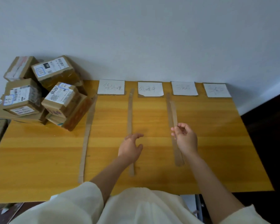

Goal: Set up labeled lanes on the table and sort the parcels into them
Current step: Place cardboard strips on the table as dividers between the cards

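A loose cream garment (136, 207) of soft, matte cloth fills the bottom edge, its wide sleeves ending above bare forearms that reach over the wooden table (217, 143), a glossy yellow top with faint lengthwise grain.

The left hand (131, 147) hovers palm-down over the lower part of the second cardboard strip (130, 113), fingers relaxed and spread, holding nothing; whether it touches the strip cannot be told. The right hand (185, 138) has its fingers curled, pinching the near end of a short loose cardboard strip (174, 112) between thumb and fingertips. This strip lies along and partly over the third cardboard strip (176, 152), which runs from near the labels toward the person.

The first cardboard strip (86, 139), long, thin and slightly bowed, lies furthest left, beside the parcels.

Four white paper labels (111, 86) (150, 89) (184, 88) (217, 90), roughly square and backed with brown card, sit in a row along the table's far edge against the pale wall; their handwriting is too blurred to read.

The parcels (44, 92), brown corrugated cartons with tape and printed shipping stickers, are heaped unevenly on the far-left corner of the table, several tilted.
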`<control>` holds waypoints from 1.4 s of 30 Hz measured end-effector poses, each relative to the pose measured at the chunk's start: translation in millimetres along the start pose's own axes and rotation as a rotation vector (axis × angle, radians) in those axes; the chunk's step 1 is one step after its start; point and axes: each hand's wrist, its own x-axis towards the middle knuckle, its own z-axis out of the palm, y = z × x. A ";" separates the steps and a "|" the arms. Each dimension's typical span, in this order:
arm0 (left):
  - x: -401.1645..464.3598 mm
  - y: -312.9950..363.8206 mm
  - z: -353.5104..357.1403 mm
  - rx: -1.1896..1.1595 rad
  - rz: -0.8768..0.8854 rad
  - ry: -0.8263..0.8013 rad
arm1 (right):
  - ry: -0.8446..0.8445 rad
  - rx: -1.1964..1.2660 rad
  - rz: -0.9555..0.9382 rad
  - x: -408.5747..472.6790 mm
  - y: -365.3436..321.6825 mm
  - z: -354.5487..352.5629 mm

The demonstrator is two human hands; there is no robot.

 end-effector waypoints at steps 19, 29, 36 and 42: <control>54.4 155.2 140.6 0.441 0.127 -0.365 | 0.010 -0.007 0.320 110.0 115.3 -158.8; 68.1 166.8 172.2 0.582 0.125 -0.491 | -0.068 -0.026 0.522 142.3 153.4 -168.4; 75.8 168.8 170.9 0.605 0.124 -0.493 | -0.093 -0.056 0.524 160.0 155.2 -166.1; 78.7 168.5 169.3 0.621 0.126 -0.508 | -0.069 -0.179 0.484 167.2 147.1 -165.4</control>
